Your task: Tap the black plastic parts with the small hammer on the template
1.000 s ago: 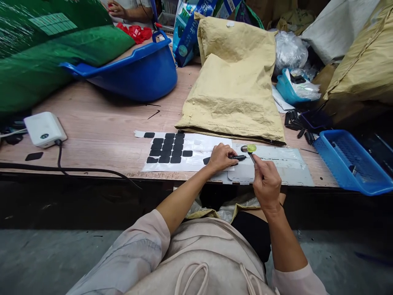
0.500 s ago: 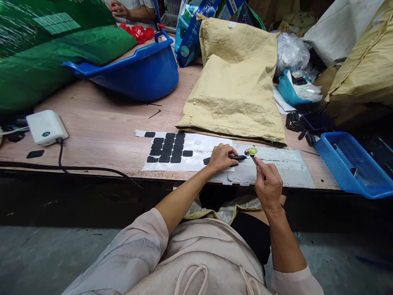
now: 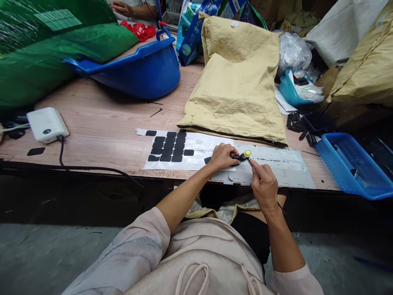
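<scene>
In my right hand (image 3: pixel 264 185) is a small hammer (image 3: pixel 247 154) with a yellow-green striking face, gripped by its thin handle. Its head is over the far end of a slim black part (image 3: pixel 235 157). My left hand (image 3: pixel 221 157) pinches that part down against the grey board (image 3: pixel 279 164); most of it is hidden by the fingers and the hammer. Whether hammer and part touch, I cannot tell. Left of my left hand, rows of rounded black pads (image 3: pixel 168 146) lie on a white sheet (image 3: pixel 208 141); one dark piece pokes out beside the hand.
A tan sack (image 3: pixel 236 90) lies just beyond the board. To the right stands a blue plastic basket (image 3: pixel 340 176), with small black parts (image 3: pixel 296 123) behind it. A blue basin (image 3: pixel 138 73), white box (image 3: pixel 47 125) and black cable (image 3: pixel 101 169) occupy the left. Someone's hand (image 3: pixel 122 8) shows behind.
The hammer in my right hand has moved left and slightly down, onto or over the black part's end. My left hand keeps its place. The view has shifted slightly.
</scene>
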